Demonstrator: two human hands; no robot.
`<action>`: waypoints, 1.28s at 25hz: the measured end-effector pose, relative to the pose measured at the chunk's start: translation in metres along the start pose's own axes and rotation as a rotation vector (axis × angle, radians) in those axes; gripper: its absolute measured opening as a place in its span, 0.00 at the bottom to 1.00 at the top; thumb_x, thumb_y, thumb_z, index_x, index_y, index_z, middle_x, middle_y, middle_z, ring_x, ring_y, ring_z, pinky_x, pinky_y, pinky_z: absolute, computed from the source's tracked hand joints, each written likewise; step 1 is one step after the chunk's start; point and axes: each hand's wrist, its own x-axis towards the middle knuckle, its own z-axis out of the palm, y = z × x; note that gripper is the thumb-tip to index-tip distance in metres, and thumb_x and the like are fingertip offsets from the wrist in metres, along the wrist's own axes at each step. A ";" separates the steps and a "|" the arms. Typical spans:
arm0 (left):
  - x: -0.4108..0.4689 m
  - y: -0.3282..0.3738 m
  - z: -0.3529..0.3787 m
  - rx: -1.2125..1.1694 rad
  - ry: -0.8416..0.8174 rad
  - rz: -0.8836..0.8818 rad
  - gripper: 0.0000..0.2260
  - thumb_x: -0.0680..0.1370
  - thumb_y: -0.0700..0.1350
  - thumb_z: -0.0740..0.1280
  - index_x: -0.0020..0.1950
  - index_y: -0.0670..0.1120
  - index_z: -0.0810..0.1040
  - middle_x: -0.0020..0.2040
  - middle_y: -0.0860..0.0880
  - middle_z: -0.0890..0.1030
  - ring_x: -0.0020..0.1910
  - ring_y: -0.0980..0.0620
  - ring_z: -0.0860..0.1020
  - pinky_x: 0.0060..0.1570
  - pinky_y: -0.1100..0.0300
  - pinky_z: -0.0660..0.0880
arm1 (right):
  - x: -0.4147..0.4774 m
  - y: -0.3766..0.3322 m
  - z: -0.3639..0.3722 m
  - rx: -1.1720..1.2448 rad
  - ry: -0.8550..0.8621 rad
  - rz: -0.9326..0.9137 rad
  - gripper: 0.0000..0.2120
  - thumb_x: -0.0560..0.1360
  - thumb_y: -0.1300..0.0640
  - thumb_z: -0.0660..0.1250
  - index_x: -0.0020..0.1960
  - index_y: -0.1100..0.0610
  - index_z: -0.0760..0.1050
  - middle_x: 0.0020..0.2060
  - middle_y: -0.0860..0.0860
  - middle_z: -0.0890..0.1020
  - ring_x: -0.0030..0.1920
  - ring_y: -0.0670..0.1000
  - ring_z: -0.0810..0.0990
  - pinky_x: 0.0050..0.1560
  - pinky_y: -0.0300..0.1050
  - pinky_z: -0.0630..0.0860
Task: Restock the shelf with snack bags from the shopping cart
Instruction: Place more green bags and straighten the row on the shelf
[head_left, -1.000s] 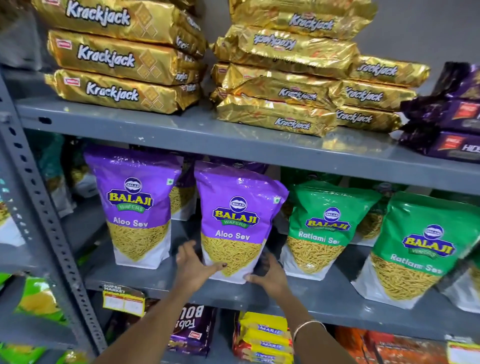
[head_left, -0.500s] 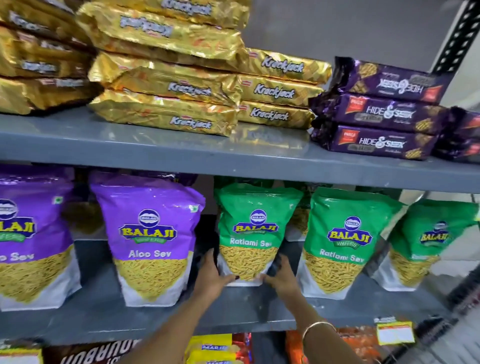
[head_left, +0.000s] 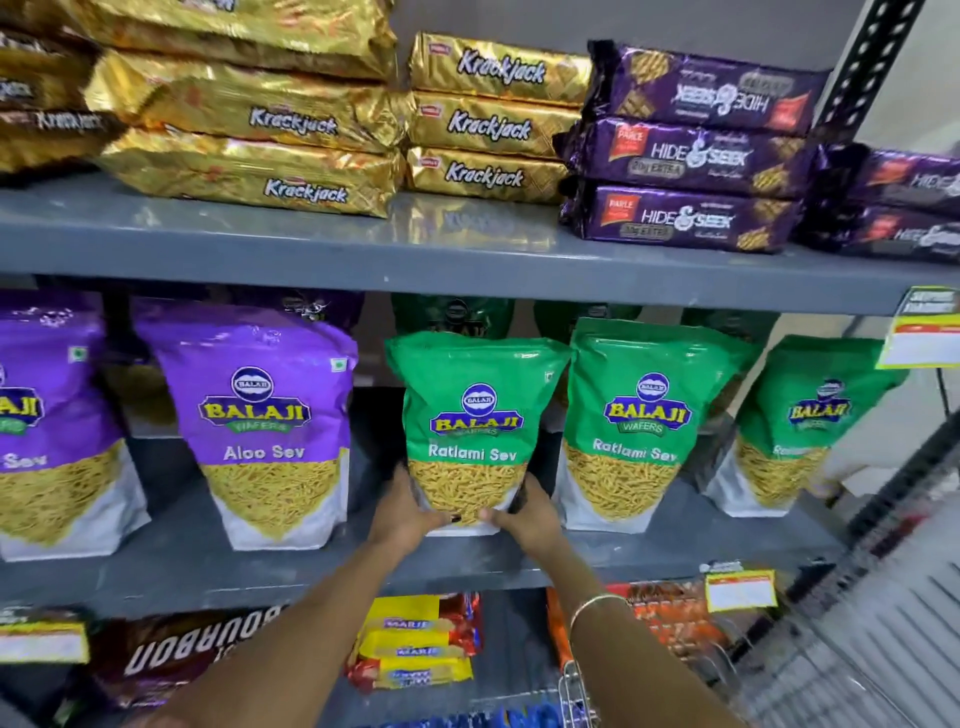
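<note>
Hands (head_left: 402, 512) (head_left: 524, 512) clasp upright green Ratlami Sev bag (head_left: 470, 415).

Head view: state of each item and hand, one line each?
Left hand: gripping held Ratlami bag.
Right hand: gripping same bag.
Held Ratlami bag: upright, base at shelf.
Aloo Sev bag: upright, untouched.
Next Ratlami bag: upright, untouched.
Krackjack packs: stacked flat.
Hide & Seek packs: stacked flat.

Leftmost purple bag (head_left: 47, 431) cut off, rear green bags (head_left: 452, 312) mostly hidden, price tag (head_left: 922, 332) blurred
</note>
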 end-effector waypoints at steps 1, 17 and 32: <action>-0.012 0.005 0.002 0.040 0.109 0.028 0.40 0.62 0.46 0.78 0.68 0.39 0.62 0.66 0.39 0.69 0.67 0.40 0.68 0.65 0.48 0.68 | -0.004 -0.001 -0.005 -0.018 0.035 -0.003 0.36 0.63 0.53 0.76 0.65 0.62 0.64 0.60 0.53 0.76 0.63 0.54 0.71 0.59 0.46 0.70; -0.008 0.104 0.170 0.074 -0.064 0.032 0.32 0.68 0.47 0.74 0.67 0.38 0.66 0.67 0.38 0.74 0.65 0.42 0.73 0.57 0.55 0.70 | 0.014 0.085 -0.180 0.016 0.207 -0.029 0.19 0.63 0.62 0.74 0.49 0.47 0.73 0.47 0.55 0.81 0.46 0.43 0.81 0.52 0.48 0.76; -0.003 0.104 0.200 -0.007 -0.038 -0.004 0.29 0.63 0.53 0.76 0.59 0.44 0.71 0.62 0.43 0.80 0.63 0.43 0.74 0.65 0.48 0.68 | 0.017 -0.121 -0.284 0.015 0.566 -0.128 0.13 0.76 0.63 0.59 0.56 0.68 0.75 0.56 0.64 0.79 0.59 0.62 0.75 0.61 0.49 0.70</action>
